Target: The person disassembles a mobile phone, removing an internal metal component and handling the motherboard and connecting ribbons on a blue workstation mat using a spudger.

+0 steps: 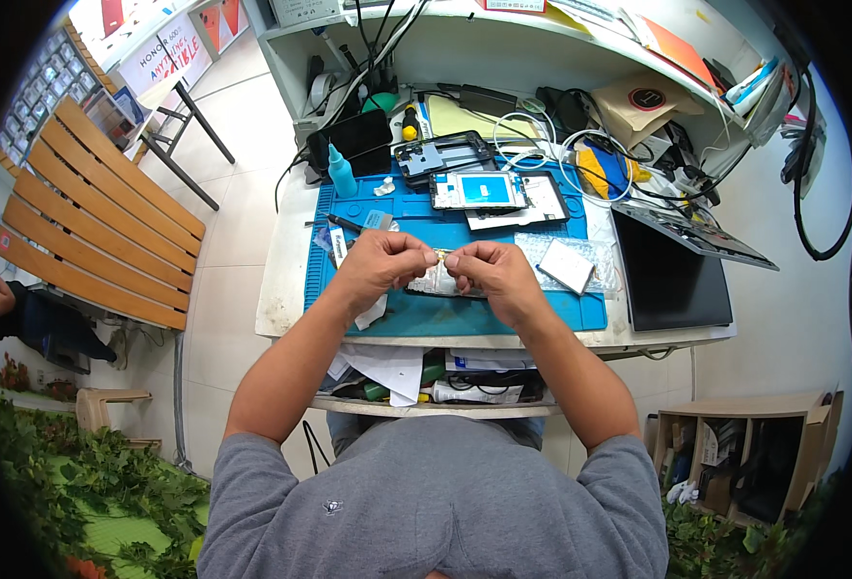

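Thumb and forefinger of my left hand (378, 268) are pinched together, and facing them my right hand (498, 278) pinches too. Between the fingertips shows a small yellowish piece (440, 257), too small to name. Directly under my hands lies an opened, silvery flat device (434, 281) on the blue work mat (532, 314); my fingers hide part of it. Right of my right hand, a flat white rectangular piece (567, 265) rests on bubble wrap (600, 262). Beyond my hands lie an opened device with a blue panel (487, 190) and a dark device frame (443, 154).
A blue squeeze bottle (341, 174) stands at the mat's far left, near a black-screened device (357, 141). White cables (566, 154) tangle at the back. On the right lies an open laptop (677, 280). Below the tabletop, a cluttered shelf (484, 365) holds papers and tools.
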### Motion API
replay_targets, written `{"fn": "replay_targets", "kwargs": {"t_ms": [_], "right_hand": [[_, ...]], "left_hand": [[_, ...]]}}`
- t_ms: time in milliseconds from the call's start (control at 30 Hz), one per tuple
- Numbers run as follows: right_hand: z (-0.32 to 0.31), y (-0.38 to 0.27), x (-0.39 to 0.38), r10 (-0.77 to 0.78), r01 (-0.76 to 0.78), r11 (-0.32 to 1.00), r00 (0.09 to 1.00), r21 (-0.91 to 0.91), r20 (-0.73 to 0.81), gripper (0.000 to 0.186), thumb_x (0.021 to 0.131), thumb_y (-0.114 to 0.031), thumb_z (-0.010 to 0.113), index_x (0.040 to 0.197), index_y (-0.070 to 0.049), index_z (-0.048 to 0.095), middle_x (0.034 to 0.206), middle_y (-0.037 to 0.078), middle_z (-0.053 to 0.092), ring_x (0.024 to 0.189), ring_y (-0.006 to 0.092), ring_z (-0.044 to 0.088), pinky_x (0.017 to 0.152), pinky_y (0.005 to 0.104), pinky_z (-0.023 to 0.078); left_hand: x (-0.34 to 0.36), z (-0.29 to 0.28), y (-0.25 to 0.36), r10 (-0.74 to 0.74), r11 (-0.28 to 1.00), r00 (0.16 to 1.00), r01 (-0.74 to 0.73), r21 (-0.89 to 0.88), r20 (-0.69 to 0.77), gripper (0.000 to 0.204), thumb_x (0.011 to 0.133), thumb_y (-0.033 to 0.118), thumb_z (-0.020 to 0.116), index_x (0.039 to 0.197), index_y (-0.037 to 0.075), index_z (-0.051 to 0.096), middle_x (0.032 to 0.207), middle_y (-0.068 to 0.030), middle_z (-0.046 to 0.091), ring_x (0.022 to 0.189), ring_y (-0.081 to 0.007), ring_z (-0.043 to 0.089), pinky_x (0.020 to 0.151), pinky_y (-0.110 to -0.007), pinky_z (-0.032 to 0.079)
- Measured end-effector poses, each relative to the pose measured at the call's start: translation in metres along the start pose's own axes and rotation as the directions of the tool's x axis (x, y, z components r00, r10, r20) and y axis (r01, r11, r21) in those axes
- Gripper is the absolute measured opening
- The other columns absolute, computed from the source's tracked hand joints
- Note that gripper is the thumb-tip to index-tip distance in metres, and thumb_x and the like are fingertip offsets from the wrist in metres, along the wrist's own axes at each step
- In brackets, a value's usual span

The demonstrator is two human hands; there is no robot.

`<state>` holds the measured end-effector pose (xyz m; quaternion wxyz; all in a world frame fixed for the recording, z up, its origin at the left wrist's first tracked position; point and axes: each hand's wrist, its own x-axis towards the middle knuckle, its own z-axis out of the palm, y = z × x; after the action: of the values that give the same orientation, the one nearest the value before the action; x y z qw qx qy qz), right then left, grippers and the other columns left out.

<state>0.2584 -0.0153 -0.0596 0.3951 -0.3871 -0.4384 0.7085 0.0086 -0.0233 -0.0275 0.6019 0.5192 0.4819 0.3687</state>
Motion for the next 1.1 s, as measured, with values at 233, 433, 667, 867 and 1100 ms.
{"fn": "replay_targets", "kwargs": {"t_ms": [233,433,667,867,1100], "right_hand": [[0.000,-0.003,0.001,-0.010,0.009,0.999,1.000,-0.031,-0.027,0.019,0.102,-0.015,0.089,0.110,0.002,0.084,0.091,0.004,0.079,0.079,0.0104,0.070,0.075,0.0266,0.056],[0.008,-0.007,-0.006,-0.049,0.049,0.999,0.999,-0.011,-0.020,0.022,0.101,-0.015,0.091,0.111,0.003,0.085,0.094,0.006,0.081,0.080,0.0111,0.071,0.075,0.0271,0.057],[-0.001,-0.001,-0.004,-0.120,0.119,0.990,0.993,-0.073,-0.004,0.024,0.102,-0.019,0.092,0.110,0.002,0.086,0.094,0.005,0.082,0.081,0.0079,0.071,0.072,0.0244,0.056],[-0.002,0.005,-0.005,-0.124,0.123,0.992,0.992,-0.038,-0.021,0.020,0.101,-0.017,0.093,0.107,0.002,0.086,0.093,0.004,0.082,0.080,0.0077,0.071,0.071,0.0242,0.055],[0.006,0.003,-0.013,-0.093,0.092,0.993,0.996,-0.072,-0.005,0.017,0.101,-0.013,0.092,0.105,0.001,0.085,0.094,0.005,0.082,0.081,0.0088,0.070,0.072,0.0253,0.055]], "left_hand": [[0.003,0.002,-0.002,-0.037,0.994,0.999,0.037,-0.101,0.005,0.027,0.099,0.029,0.092,0.103,0.003,0.086,0.078,0.0019,0.070,0.066,-0.0062,0.056,0.062,-0.024,0.040],[0.005,0.006,-0.007,0.019,0.997,0.999,-0.022,-0.080,-0.042,0.025,0.098,0.026,0.094,0.100,0.003,0.085,0.077,0.0017,0.069,0.066,-0.0069,0.053,0.062,-0.026,0.040],[0.003,0.007,-0.007,0.011,0.994,1.000,-0.011,-0.105,0.000,0.023,0.096,0.024,0.096,0.098,0.003,0.084,0.077,0.0022,0.069,0.067,-0.0070,0.054,0.062,-0.026,0.040],[0.001,0.000,-0.009,0.067,0.990,0.998,-0.066,-0.127,-0.001,0.023,0.094,0.018,0.097,0.101,0.005,0.080,0.085,0.0002,0.075,0.072,-0.0073,0.063,0.066,-0.025,0.048],[-0.004,0.005,-0.011,0.102,0.965,0.995,-0.096,-0.244,0.013,0.041,0.089,0.003,0.098,0.109,0.010,0.063,0.095,-0.0047,0.080,0.085,-0.0096,0.075,0.076,-0.027,0.058]]}}
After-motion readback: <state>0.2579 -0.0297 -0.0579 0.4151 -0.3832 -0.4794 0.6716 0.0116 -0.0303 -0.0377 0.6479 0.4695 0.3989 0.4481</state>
